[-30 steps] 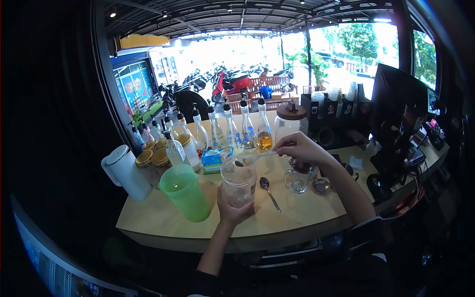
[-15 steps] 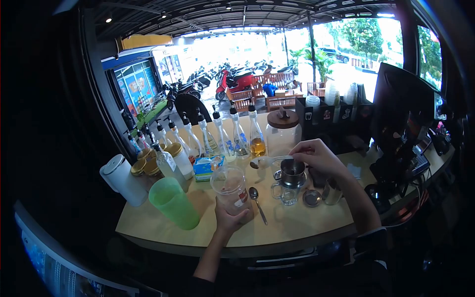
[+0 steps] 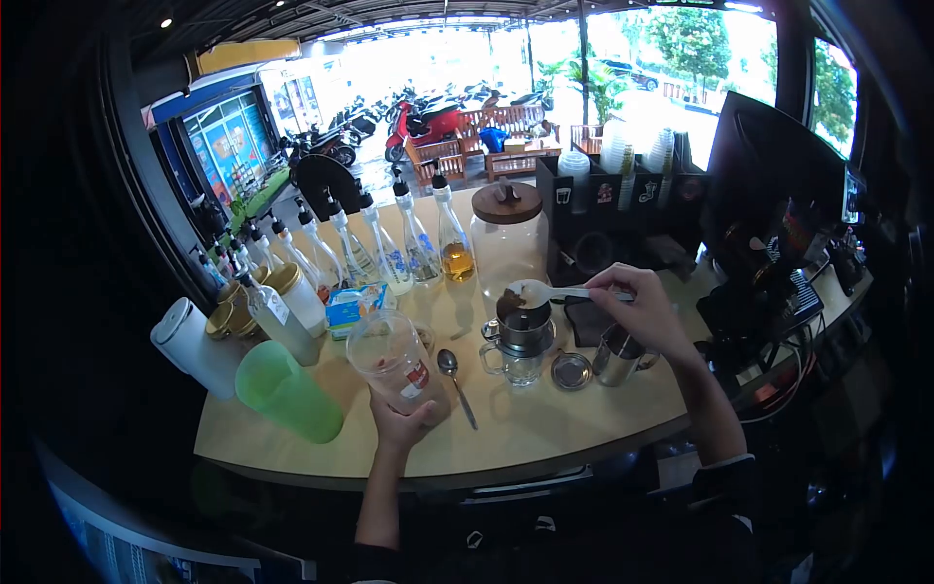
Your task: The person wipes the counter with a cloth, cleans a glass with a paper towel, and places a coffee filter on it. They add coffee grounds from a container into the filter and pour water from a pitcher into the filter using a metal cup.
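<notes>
My left hand (image 3: 401, 423) is wrapped around the lower part of a clear plastic cup (image 3: 389, 365) with a red-and-white label. The cup tilts slightly on the counter. My right hand (image 3: 637, 304) pinches the handle of a pale plastic spoon (image 3: 559, 292). Brown grounds (image 3: 512, 301) lie in its bowl, directly over a metal drip coffee filter (image 3: 526, 334). That filter sits on a glass mug (image 3: 523, 370). A metal spoon (image 3: 455, 382) lies between the cup and the mug. To the mug's right are a round metal lid (image 3: 571, 371) and a metal pitcher (image 3: 617, 358).
A green tumbler (image 3: 290, 394) and a white jug (image 3: 195, 346) stand at the left. Several pump bottles (image 3: 418, 248) line the back, beside a wooden-lidded jar (image 3: 510, 238). A black cup rack (image 3: 623, 195) and a dark monitor (image 3: 769, 185) rise at the right.
The plastic spoon has moved from left of the filter to above its opening, with my right hand shifting right relative to the mug. My left hand still holds the cup. The view has turned slightly.
</notes>
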The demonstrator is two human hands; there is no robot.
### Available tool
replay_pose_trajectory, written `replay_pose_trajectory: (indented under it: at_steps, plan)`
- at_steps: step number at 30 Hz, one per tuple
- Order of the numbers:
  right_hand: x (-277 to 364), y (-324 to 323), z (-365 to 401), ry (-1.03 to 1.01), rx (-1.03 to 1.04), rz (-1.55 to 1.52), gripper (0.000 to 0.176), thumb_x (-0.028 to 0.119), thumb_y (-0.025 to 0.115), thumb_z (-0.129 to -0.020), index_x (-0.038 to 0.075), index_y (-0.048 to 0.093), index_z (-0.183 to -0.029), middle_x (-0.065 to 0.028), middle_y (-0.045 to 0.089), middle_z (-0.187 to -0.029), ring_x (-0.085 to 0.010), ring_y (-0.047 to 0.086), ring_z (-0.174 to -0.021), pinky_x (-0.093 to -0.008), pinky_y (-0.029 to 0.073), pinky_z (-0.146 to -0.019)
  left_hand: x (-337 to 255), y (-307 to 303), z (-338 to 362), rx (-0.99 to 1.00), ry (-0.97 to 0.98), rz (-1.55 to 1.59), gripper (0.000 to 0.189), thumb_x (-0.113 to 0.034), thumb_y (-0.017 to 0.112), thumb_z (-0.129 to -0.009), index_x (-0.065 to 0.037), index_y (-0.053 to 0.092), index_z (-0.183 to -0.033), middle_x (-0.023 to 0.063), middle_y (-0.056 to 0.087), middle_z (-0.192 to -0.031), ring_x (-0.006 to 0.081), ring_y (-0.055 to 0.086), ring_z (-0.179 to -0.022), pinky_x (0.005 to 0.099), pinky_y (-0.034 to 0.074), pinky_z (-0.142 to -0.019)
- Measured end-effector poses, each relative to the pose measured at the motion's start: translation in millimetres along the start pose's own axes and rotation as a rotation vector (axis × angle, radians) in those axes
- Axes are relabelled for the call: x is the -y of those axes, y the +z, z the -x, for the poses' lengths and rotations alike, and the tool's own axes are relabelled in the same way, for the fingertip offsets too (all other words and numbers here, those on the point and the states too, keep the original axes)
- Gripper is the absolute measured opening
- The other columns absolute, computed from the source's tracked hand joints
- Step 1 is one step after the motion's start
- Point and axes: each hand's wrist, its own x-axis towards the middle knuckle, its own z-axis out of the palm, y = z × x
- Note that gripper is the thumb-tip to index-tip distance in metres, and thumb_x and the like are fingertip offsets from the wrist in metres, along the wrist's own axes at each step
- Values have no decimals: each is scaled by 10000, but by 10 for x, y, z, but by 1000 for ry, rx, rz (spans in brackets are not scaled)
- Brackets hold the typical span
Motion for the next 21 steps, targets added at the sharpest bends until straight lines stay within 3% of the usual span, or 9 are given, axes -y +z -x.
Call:
replay_pose_trajectory:
  at_steps: [6,19,21]
  plan:
    - [-197,76,100,13,-115,72,98,45,631,-827,-13,659,-900,-60,588,-803,-102,578,-734,-230,455,-599,-10,5,-3,4,-7,4,1048,-197,877,-543,4,262,-1368,129,465,-1271,227,488,-1167,356,405,-995]
    - [-304,258,168,-63,-114,96,107,46,627,-834,-15,646,-919,-72,573,-821,-143,586,-723,-253,478,-582,-34,-1,-7,16,2,-28,1050,-230,874,-540,20,266,-1359,136,441,-1291,237,466,-1192,364,390,-1014]
    - [-275,293,176,-51,-156,30,96,21,629,-823,-26,650,-904,-65,586,-810,-114,558,-703,-225,419,-595,-20,-6,-10,13,8,-35,1050,-231,874,-541,19,265,-1359,134,439,-1294,236,464,-1195,363,387,-1017]
